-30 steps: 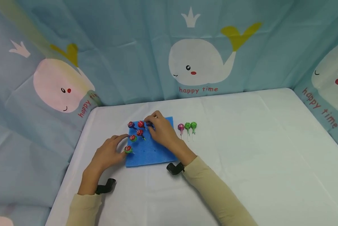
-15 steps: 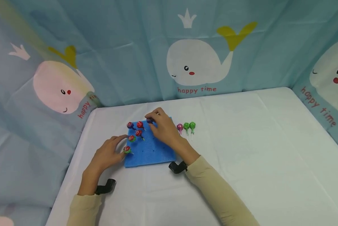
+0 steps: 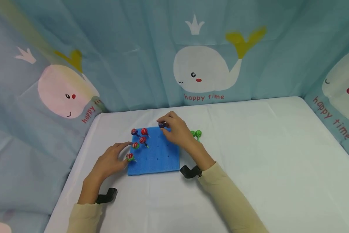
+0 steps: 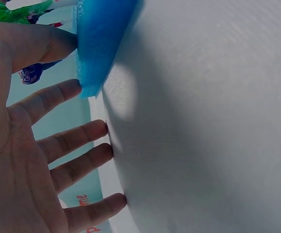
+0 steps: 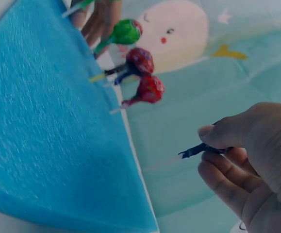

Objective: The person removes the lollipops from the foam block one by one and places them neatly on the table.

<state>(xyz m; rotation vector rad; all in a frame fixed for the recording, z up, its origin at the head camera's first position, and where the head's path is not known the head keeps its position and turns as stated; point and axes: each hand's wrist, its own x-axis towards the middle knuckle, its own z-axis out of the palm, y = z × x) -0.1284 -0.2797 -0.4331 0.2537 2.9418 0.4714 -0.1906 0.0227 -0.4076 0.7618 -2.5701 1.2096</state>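
right hand (image 3: 178, 131) pinches blue lollipop (image 3: 161, 124) over foam board (image 3: 159, 158) far edge | left hand (image 3: 110, 160) fingers spread, steadying board | green lollipops (image 3: 196, 133) behind wrist, a third possibly hidden

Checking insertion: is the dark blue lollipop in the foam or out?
Out: the right hand pinches the dark blue lollipop, stick clear of the blue foam block.

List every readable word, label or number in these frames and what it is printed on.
"happy time": red lettering under the white whale on the blue backdrop curtain.
"happy ti...": under the pink whale at left, cut off by a fold.
"happy time": under the whale at the right edge, slanted.
Lollipop wrappers: print too small and blurred to read.
Blue foam board: no text.
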